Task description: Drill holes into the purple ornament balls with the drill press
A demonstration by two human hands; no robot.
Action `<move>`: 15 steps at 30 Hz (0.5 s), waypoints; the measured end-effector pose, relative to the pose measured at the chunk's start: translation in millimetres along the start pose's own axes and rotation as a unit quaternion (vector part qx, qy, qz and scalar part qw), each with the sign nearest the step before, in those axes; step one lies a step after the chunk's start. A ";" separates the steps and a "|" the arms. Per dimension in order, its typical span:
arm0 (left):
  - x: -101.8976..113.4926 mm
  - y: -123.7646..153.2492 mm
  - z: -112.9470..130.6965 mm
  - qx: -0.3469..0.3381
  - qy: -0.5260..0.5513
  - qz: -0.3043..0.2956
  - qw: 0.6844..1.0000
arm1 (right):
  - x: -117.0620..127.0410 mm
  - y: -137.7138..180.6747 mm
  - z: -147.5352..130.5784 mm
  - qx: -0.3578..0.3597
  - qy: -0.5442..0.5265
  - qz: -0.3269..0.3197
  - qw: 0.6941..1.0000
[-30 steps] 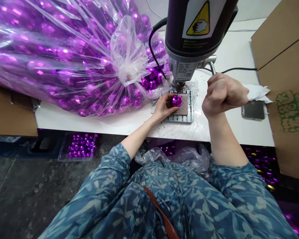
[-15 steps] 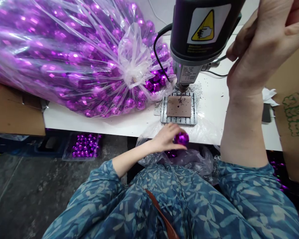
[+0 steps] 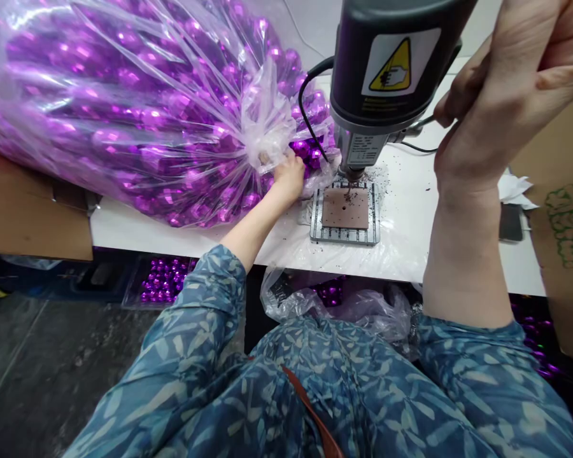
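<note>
My left hand (image 3: 290, 175) reaches to the mouth of a big clear plastic bag (image 3: 266, 137) full of shiny purple faceted balls. Its fingertips are lost from sight at the loose purple balls (image 3: 306, 151), so I cannot make out a grip. Up at the right, my right hand (image 3: 496, 95) is closed round the lever (image 3: 424, 122) of a small drill press (image 3: 386, 76). Below the drill's chuck (image 3: 354, 173), a brown board (image 3: 346, 208) with a small hole lies on the slotted metal base (image 3: 318, 219). No ball sits on the board.
Dark shavings are scattered over the white table (image 3: 405, 210). Crumpled clear plastic (image 3: 372, 312) hangs below the table edge, with purple balls (image 3: 332, 291) in it. A tub of purple balls (image 3: 165, 280) stands lower left. Cardboard boxes (image 3: 28, 210) flank both sides; a phone (image 3: 510, 222) lies right.
My left hand has let go of a purple ball at the table's front edge and moved up and left to the bag's mouth. My right hand stays on the lever.
</note>
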State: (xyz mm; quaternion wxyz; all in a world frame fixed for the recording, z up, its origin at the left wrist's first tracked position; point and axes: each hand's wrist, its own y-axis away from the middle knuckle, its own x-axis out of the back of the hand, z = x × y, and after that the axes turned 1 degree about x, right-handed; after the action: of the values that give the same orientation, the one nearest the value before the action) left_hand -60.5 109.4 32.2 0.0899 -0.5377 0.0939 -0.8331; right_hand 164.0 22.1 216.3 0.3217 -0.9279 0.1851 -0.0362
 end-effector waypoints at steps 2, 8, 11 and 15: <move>9.7 1.2 -0.7 -0.018 0.008 -0.020 1.000 | 0.5 0.1 0.6 0.004 0.002 0.004 1.000; 56.2 49.9 8.6 -0.083 0.296 -0.036 0.951 | 2.4 -1.7 1.0 0.012 0.008 -0.013 1.000; 58.2 74.2 15.4 0.000 0.460 -0.098 0.883 | 1.5 -3.0 0.7 0.003 0.001 -0.010 1.000; 32.5 89.8 13.2 0.060 0.546 -0.163 0.819 | -0.3 -2.6 2.9 0.003 -0.010 -0.001 1.000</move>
State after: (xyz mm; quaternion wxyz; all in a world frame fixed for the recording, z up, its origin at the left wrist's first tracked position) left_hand -57.2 13.7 43.3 -0.0812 0.0047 -0.0113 -0.9966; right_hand 165.1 25.8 215.7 0.3264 -0.9274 0.1807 -0.0276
